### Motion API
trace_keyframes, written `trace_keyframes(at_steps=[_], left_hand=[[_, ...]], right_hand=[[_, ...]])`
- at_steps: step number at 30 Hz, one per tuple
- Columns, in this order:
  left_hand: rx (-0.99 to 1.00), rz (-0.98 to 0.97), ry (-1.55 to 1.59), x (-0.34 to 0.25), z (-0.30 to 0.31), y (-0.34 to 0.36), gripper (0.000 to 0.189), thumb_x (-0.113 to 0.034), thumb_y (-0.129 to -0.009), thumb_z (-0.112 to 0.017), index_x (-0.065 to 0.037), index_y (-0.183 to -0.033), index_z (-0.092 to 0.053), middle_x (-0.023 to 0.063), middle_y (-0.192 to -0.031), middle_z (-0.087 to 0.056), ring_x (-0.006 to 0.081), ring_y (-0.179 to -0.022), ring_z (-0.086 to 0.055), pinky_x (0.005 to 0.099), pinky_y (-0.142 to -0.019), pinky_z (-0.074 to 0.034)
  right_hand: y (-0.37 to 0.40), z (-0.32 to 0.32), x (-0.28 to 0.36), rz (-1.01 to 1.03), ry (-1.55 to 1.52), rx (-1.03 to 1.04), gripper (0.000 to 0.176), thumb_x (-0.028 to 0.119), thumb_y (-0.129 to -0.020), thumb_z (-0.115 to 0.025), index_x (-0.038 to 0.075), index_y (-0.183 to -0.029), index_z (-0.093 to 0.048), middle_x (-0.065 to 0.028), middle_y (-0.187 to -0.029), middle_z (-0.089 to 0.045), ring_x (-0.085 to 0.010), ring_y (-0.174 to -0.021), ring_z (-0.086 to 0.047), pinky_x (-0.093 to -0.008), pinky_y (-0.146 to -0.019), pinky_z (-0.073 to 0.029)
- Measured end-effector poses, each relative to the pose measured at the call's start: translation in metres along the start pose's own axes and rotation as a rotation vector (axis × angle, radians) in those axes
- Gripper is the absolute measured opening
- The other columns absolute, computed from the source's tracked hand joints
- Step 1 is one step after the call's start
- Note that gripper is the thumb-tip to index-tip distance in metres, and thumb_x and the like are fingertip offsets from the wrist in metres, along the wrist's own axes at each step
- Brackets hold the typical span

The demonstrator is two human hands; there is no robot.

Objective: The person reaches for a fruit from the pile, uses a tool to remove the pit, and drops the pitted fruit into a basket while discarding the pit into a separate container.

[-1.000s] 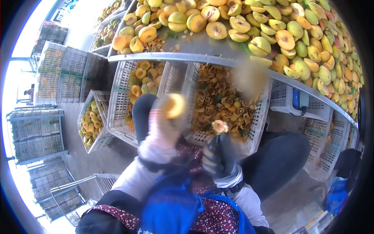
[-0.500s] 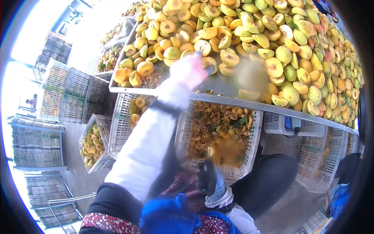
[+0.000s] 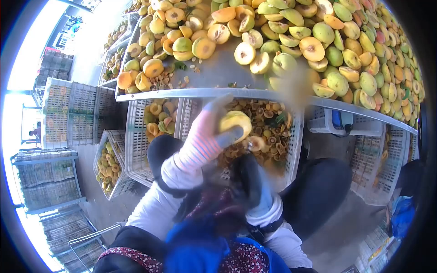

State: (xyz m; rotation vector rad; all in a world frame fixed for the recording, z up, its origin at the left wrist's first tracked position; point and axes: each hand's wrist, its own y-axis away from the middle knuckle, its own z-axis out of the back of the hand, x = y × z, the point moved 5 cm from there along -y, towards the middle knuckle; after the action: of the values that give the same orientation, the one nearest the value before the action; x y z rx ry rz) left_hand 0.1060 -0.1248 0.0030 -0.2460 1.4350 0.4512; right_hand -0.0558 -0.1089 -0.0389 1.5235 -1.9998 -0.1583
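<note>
My left hand [image 3: 207,129], in a striped glove with dark fingertips, grips a yellow-green fruit half [image 3: 236,125] above a white crate [image 3: 295,154] of cut fruit scraps. Close by on the right is my right hand [image 3: 248,179], in a dark glove and blurred by motion. Its fingers are smeared, and what they hold, if anything, is unclear. A small pale fruit piece [image 3: 256,143] shows just above it. Beyond the hands, a metal table [image 3: 209,75] bears a large heap of halved fruit [image 3: 337,54].
The table's metal edge [image 3: 182,93] runs across beyond my hands. A crate of fruit halves [image 3: 136,132] stands to the left, with another fruit crate [image 3: 109,170] farther left. Stacked crates [image 3: 75,111] stand behind. My dark-clothed knee [image 3: 318,191] is at the right.
My left hand has come back from the heap toward my body with a fruit half in it. My right hand has risen slightly. The view has shifted a little.
</note>
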Motion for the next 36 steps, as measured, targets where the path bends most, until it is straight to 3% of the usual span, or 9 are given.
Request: trace_keyframes(at_steps=[2,6,8,15,21,24,27,31,36], left_hand=[[-0.085,0.179,0.278,0.009,-0.002,0.025,0.05,-0.012,-0.081,-0.069,0.001,-0.125,-0.049,0.009,-0.109,-0.057,0.0156,-0.101,-0.056,0.0281,-0.087,-0.047],[-0.143,0.232,0.278,0.018,-0.001,0.057,0.032,-0.023,-0.088,-0.064,-0.002,-0.109,-0.056,0.0039,-0.096,-0.061,0.0093,-0.088,-0.057,0.0242,-0.081,-0.046],[-0.138,0.267,0.348,0.02,-0.011,0.065,0.033,-0.031,-0.093,-0.056,-0.003,-0.11,-0.055,0.0029,-0.095,-0.06,0.009,-0.088,-0.057,0.0234,-0.08,-0.045],[-0.264,0.247,0.438,0.026,-0.023,0.079,0.033,-0.032,-0.094,-0.055,-0.004,-0.112,-0.053,0.0046,-0.092,-0.058,0.0099,-0.083,-0.053,0.0247,-0.075,-0.044],[-0.342,0.042,0.231,0.022,-0.032,0.086,0.033,-0.03,-0.094,-0.055,-0.003,-0.113,-0.052,0.0047,-0.093,-0.057,0.0089,-0.08,-0.051,0.0233,-0.073,-0.043],[-0.079,0.246,0.317,0.021,-0.034,0.079,0.042,-0.037,-0.093,-0.056,-0.004,-0.119,-0.051,0.004,-0.101,-0.057,0.0093,-0.089,-0.053,0.0241,-0.08,-0.043],[0.159,0.524,0.515,0.015,-0.019,0.069,0.043,-0.041,-0.093,-0.056,-0.004,-0.114,-0.057,0.0032,-0.098,-0.062,0.0108,-0.093,-0.058,0.0264,-0.085,-0.045],[0.138,0.489,0.328,0.036,-0.02,0.07,0.036,-0.035,-0.092,-0.057,-0.003,-0.109,-0.06,0.0024,-0.091,-0.062,0.0084,-0.082,-0.057,0.0229,-0.076,-0.045],[-0.011,0.275,0.289,0.035,-0.029,0.082,0.037,-0.032,-0.092,-0.058,-0.001,-0.111,-0.058,0.0029,-0.091,-0.061,0.0065,-0.08,-0.055,0.0216,-0.073,-0.044]], right_hand=[[0.002,0.005,0.005,0.261,0.637,-0.177,0.035,0.04,-0.097,-0.046,0.006,-0.092,-0.054,0.0006,-0.058,-0.049,-0.0088,-0.04,-0.042,-0.0232,-0.035,-0.031],[0.015,-0.011,-0.002,0.33,0.729,-0.251,0.029,0.029,-0.097,-0.048,0.002,-0.105,-0.054,-0.007,-0.073,-0.059,-0.0131,-0.048,-0.051,-0.0248,-0.04,-0.039],[0.018,-0.018,-0.005,0.927,1.382,-0.272,0.034,0.024,-0.094,-0.052,-0.002,-0.118,-0.051,-0.0175,-0.085,-0.063,-0.0295,-0.066,-0.06,-0.037,-0.058,-0.048],[0.021,-0.017,-0.015,0.562,1.09,-0.332,0.031,0.02,-0.092,-0.053,-0.004,-0.113,-0.052,-0.0221,-0.089,-0.062,-0.0385,-0.077,-0.061,-0.0404,-0.068,-0.048],[0.037,-0.019,-0.022,1.098,1.661,-0.249,0.026,0.019,-0.095,-0.052,-0.001,-0.11,-0.055,-0.0121,-0.09,-0.064,-0.0225,-0.076,-0.061,-0.033,-0.066,-0.048],[0.029,0.01,-0.023,0.354,1.064,-0.184,0.026,0.011,-0.092,-0.054,-0.001,-0.115,-0.054,-0.0146,-0.103,-0.061,-0.0209,-0.087,-0.059,-0.0328,-0.07,-0.048],[0.024,0.026,-0.035,0.327,1.162,-0.149,0.021,0.016,-0.095,-0.052,0.003,-0.111,-0.056,-0.0082,-0.089,-0.061,-0.0163,-0.07,-0.057,-0.0269,-0.059,-0.045],[0.033,0.006,-0.037,0.592,1.244,-0.253,0.018,0.023,-0.097,-0.051,0.006,-0.103,-0.057,-0.0014,-0.07,-0.057,-0.0131,-0.05,-0.05,-0.0246,-0.043,-0.038],[0.034,-0.002,-0.032,0.205,0.762,-0.073,0.032,0.04,-0.097,-0.045,0.009,-0.093,-0.055,-0.0011,-0.062,-0.053,-0.0145,-0.04,-0.043,-0.0273,-0.034,-0.031]])
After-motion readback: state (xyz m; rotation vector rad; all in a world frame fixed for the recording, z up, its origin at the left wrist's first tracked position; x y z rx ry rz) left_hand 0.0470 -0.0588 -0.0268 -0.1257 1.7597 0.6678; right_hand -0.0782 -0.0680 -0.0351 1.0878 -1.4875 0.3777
